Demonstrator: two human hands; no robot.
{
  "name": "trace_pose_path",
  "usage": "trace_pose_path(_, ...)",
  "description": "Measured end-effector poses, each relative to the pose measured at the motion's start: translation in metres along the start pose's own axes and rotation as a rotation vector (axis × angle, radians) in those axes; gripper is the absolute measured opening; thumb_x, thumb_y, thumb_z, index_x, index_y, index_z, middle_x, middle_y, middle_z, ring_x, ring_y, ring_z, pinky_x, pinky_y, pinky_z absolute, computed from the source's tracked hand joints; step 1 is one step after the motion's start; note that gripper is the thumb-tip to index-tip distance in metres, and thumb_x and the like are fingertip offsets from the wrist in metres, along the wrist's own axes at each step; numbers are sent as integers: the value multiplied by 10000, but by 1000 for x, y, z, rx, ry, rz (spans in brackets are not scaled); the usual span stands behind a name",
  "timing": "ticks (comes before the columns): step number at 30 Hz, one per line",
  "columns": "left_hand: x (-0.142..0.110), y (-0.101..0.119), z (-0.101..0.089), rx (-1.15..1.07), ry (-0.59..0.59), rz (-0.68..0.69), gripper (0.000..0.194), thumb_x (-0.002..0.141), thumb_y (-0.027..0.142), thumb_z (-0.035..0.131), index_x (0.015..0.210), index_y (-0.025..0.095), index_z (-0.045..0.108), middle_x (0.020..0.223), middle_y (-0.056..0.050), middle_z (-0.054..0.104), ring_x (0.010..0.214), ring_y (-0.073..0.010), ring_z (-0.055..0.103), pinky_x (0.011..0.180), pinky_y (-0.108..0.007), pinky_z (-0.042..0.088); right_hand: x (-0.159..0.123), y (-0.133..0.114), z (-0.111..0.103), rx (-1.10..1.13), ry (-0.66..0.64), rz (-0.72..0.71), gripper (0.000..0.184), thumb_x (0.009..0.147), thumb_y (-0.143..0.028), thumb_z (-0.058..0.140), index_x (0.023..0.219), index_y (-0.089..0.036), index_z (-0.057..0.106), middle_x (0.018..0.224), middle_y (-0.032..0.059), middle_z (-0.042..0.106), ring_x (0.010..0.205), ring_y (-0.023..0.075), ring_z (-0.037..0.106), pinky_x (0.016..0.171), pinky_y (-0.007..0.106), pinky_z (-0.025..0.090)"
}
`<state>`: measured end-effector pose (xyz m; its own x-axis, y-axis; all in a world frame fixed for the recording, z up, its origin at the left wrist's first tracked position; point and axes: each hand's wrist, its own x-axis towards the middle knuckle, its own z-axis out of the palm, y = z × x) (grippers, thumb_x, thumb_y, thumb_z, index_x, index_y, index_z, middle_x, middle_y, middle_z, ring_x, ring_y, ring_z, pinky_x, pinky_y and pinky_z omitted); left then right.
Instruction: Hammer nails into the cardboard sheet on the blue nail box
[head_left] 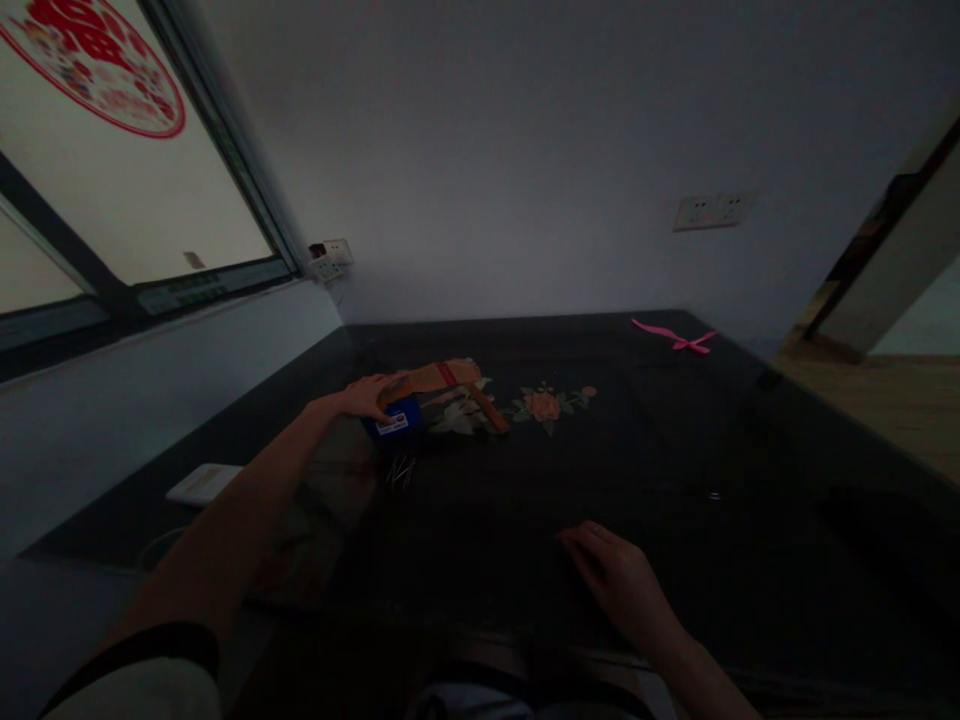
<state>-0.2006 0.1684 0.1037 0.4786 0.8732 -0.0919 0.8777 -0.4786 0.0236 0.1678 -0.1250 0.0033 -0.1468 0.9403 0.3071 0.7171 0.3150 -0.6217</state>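
At the far left of the table, my left hand (367, 397) is closed over a small blue box (401, 418) with a white label. Its thumb lies on the box's near side, and its fingers reach over the end of a long orange-tan packet (439, 376) with a red band. A narrow brown stick-like piece (489, 409) slants down from that packet's right end. Several thin metal pins (401, 472) lie just in front of the box. My right hand (611, 575) rests near the front edge, fingertips pinched together; anything between them is too small to make out.
The dark glossy table (480, 520) shows a printed flower pattern. A white flat object (204, 484) lies by my left forearm. A pink ribbon (679, 338) is at the back right, and a tiny shiny piece (715, 496) lies right of centre. A wall stands behind.
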Motion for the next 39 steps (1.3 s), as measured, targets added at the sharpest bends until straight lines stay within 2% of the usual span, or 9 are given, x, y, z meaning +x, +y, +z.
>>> trace_pose_path(9,4,2,-6,66,-8,-40,1195,497,639,653,1423,225,21,1482,-191,59,1324,-428,106,986,-583,185,4,-6,-3,-19,-107,29,237,882,-186,423,920,-183,657,872,73,663,801,187,640,705,291,498)
trace_pose_path(12,2,10,-15,29,5,-13,1142,502,624,666,1418,264,86,1488,-167,67,1327,-427,94,982,-612,161,9,-11,-8,-24,-137,12,243,875,-199,428,912,-201,669,874,67,656,790,190,629,703,301,482)
trace_pose_path(16,-8,66,-22,-310,385,107,780,627,561,613,1281,184,416,1369,-143,390,1255,-314,334,1015,-458,257,33,-11,-12,174,-94,19,186,814,-224,513,857,-239,694,823,46,661,729,194,611,675,317,459)
trace_pose_path(19,-15,145,-1,-796,693,114,394,799,507,429,878,159,597,922,-74,629,893,-190,564,835,-318,422,73,-2,-5,316,-20,54,168,786,-220,556,898,-232,681,898,39,676,823,204,611,767,344,452)
trace_pose_path(22,-13,222,45,-1244,562,73,434,780,553,426,598,167,509,553,5,480,527,-112,467,541,-237,397,117,9,13,440,107,150,212,866,-286,480,978,-193,634,883,45,657,785,186,606,711,349,483)
trace_pose_path(25,-7,264,90,-1586,421,-108,430,734,579,472,595,173,464,489,53,348,428,-77,339,431,-205,283,143,13,35,553,235,229,264,883,-330,491,1070,-159,564,1017,58,610,829,167,601,722,364,498)
trace_pose_path(28,-3,271,114,-1606,381,-101,435,685,591,537,644,158,533,554,28,438,499,-91,395,463,-214,307,144,8,48,662,289,226,272,883,-341,490,1068,-156,566,1060,66,603,894,184,595,775,396,484)
trace_pose_path(32,-4,267,117,-1566,352,-63,496,678,638,511,689,151,604,641,-22,541,599,-132,475,535,-248,377,129,0,51,792,230,183,394,898,-453,370,919,-167,641,920,61,670,884,188,608,820,359,462)
trace_pose_path(39,-12,272,110,-1562,305,-143,466,702,610,502,747,163,628,751,-58,611,763,-194,567,647,-293,451,122,-4,44,873,133,239,529,848,-578,316,879,-173,655,843,69,687,740,199,625,531,263,463)
